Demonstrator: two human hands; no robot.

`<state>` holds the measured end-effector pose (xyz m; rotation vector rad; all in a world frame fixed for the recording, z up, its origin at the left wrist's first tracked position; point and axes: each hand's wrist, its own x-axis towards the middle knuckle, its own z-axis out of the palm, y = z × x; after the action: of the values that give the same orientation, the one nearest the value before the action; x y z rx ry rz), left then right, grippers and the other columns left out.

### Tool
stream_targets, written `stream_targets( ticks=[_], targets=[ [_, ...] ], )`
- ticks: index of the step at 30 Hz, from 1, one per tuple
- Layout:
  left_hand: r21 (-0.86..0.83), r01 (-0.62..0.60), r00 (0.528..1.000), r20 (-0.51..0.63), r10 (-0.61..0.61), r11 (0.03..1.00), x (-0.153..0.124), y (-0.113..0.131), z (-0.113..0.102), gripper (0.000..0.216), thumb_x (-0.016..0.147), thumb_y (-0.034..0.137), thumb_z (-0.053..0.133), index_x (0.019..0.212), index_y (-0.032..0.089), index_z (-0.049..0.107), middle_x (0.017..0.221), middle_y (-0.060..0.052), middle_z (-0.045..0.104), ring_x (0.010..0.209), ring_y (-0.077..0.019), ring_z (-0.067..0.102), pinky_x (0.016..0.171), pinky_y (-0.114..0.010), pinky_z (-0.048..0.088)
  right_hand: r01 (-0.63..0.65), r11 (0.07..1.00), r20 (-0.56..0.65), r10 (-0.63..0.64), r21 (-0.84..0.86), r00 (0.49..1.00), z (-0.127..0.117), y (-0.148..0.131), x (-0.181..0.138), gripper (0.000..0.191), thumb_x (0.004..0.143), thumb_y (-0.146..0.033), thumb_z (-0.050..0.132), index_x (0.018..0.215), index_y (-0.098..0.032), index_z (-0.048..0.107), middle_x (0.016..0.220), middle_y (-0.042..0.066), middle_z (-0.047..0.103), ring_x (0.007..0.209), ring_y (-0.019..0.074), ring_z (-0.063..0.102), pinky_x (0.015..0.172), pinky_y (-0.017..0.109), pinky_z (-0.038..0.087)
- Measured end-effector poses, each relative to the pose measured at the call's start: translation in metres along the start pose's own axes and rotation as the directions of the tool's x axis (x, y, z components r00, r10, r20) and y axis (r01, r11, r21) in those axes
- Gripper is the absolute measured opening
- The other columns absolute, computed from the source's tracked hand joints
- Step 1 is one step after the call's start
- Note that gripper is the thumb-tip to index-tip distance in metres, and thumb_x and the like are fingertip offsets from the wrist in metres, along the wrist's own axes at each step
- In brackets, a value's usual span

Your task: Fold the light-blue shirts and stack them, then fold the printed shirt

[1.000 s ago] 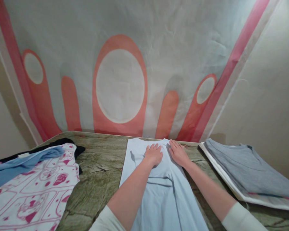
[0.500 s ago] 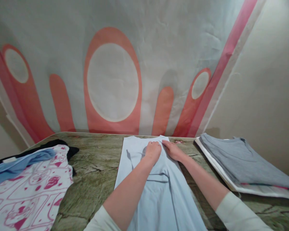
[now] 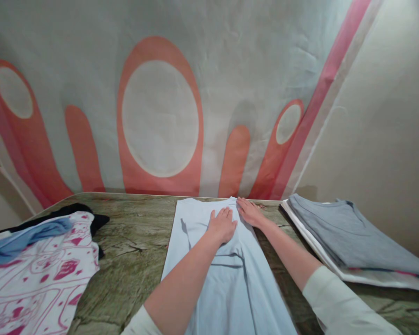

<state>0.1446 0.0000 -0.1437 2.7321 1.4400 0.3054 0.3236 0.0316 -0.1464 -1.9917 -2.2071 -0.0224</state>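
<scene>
A pale blue garment [image 3: 195, 223] lies folded into a long strip down the middle of the table [image 3: 139, 246]. My left hand [image 3: 222, 224] rests flat on its upper part, fingers stretched toward the far edge. My right hand [image 3: 249, 212] lies flat beside it at the garment's top right corner, fingers extended. Neither hand holds anything.
A loose pile of clothes sits at the left: a white and pink printed piece [image 3: 38, 274], a blue one [image 3: 21, 237] and a black one [image 3: 73, 209]. A folded stack topped by a grey shirt [image 3: 338, 232] lies at the right. A red and white patterned banner [image 3: 160, 116] hangs behind.
My left hand was curled on the cloth half a second ago and is flat again now. My right hand slid a little toward the top corner. The view shifted slightly.
</scene>
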Motion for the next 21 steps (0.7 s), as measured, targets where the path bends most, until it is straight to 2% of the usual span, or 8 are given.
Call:
stream_targets(
  ticks=[2, 6, 8, 9, 11, 14, 18, 21],
  targets=[
    [-0.005, -0.001, 1.000, -0.002, 0.001, 1.000, 0.000, 0.000, 0.001, 0.053, 0.091, 0.041, 0.019, 0.138, 0.016, 0.029, 0.146, -0.008, 0.023, 0.133, -0.0224, 0.020, 0.106, -0.051, 0.014, -0.003, 1.000, 0.018, 0.003, 0.000, 1.000, 0.004, -0.002, 0.000, 0.047, 0.092, -0.035, 0.024, 0.137, -0.023, 0.032, 0.145, 0.002, 0.027, 0.132, 0.0166, 0.023, 0.107, 0.041, 0.017],
    [-0.008, 0.011, 1.000, -0.004, -0.011, 1.000, -0.002, -0.001, 0.001, 0.054, 0.091, 0.042, 0.019, 0.138, 0.017, 0.028, 0.146, -0.007, 0.023, 0.133, -0.0220, 0.019, 0.106, -0.049, 0.014, -0.111, 0.994, -0.013, 0.111, -0.004, 0.994, 0.004, -0.003, -0.001, 0.051, 0.092, -0.034, 0.018, 0.137, -0.014, 0.032, 0.144, 0.011, 0.027, 0.132, 0.0238, 0.024, 0.104, 0.052, 0.016],
    [-0.007, 0.018, 1.000, 0.000, -0.018, 1.000, -0.002, -0.003, 0.000, 0.053, 0.092, 0.041, 0.019, 0.138, 0.017, 0.027, 0.146, -0.007, 0.023, 0.133, -0.0225, 0.021, 0.106, -0.048, 0.016, -0.150, 0.989, -0.054, 0.150, -0.007, 0.987, 0.000, -0.009, -0.005, 0.051, 0.091, -0.029, 0.018, 0.137, -0.011, 0.031, 0.145, 0.012, 0.026, 0.133, 0.0243, 0.021, 0.105, 0.052, 0.014],
    [-0.006, 0.018, 1.000, 0.002, -0.018, 1.000, -0.002, -0.004, 0.000, 0.052, 0.092, 0.040, 0.020, 0.138, 0.017, 0.028, 0.146, -0.006, 0.023, 0.132, -0.0228, 0.021, 0.106, -0.048, 0.016, -0.130, 0.991, -0.075, 0.129, -0.007, 0.989, -0.001, -0.013, -0.010, 0.050, 0.091, -0.026, 0.019, 0.137, -0.011, 0.030, 0.145, 0.012, 0.026, 0.133, 0.0229, 0.020, 0.106, 0.048, 0.013],
    [-0.001, 0.019, 1.000, 0.003, -0.019, 1.000, -0.002, -0.006, -0.001, 0.050, 0.092, 0.036, 0.020, 0.138, 0.019, 0.029, 0.145, -0.005, 0.025, 0.132, -0.0231, 0.022, 0.105, -0.048, 0.017, 0.006, 1.000, -0.093, -0.005, 0.002, 0.996, -0.002, -0.024, -0.022, 0.050, 0.090, -0.025, 0.021, 0.137, -0.012, 0.031, 0.146, 0.009, 0.025, 0.134, 0.0185, 0.018, 0.108, 0.039, 0.014],
    [0.002, 0.010, 1.000, 0.014, -0.010, 1.000, 0.000, -0.009, -0.003, 0.047, 0.093, 0.032, 0.022, 0.137, 0.022, 0.030, 0.145, -0.002, 0.026, 0.132, -0.0235, 0.022, 0.105, -0.047, 0.019, 0.206, 0.977, -0.044, -0.204, 0.054, 0.978, 0.001, -0.038, -0.044, 0.051, 0.092, -0.035, 0.018, 0.138, -0.016, 0.031, 0.145, 0.005, 0.027, 0.133, 0.0164, 0.022, 0.107, 0.034, 0.018],
    [0.048, 0.017, 0.999, 0.040, -0.019, 0.999, -0.006, -0.019, -0.017, 0.042, 0.091, 0.031, 0.030, 0.132, 0.026, 0.038, 0.141, -0.001, 0.034, 0.128, -0.0239, 0.029, 0.102, -0.047, 0.023, 0.131, 0.990, 0.034, -0.133, 0.059, 0.990, 0.002, -0.043, -0.064, 0.058, 0.091, -0.051, 0.016, 0.140, -0.021, 0.027, 0.146, 0.003, 0.026, 0.133, 0.0207, 0.020, 0.107, 0.042, 0.017],
    [0.102, 0.097, 0.995, -0.004, -0.097, 0.990, -0.024, -0.037, -0.039, 0.038, 0.088, 0.020, 0.036, 0.124, 0.024, 0.047, 0.134, -0.004, 0.043, 0.126, -0.0230, 0.032, 0.104, -0.046, 0.019, 0.073, 0.997, 0.038, -0.074, 0.020, 0.997, 0.000, -0.045, -0.066, 0.060, 0.090, -0.053, 0.015, 0.139, -0.021, 0.027, 0.146, 0.003, 0.025, 0.134, 0.0213, 0.019, 0.107, 0.044, 0.013]
  ],
)
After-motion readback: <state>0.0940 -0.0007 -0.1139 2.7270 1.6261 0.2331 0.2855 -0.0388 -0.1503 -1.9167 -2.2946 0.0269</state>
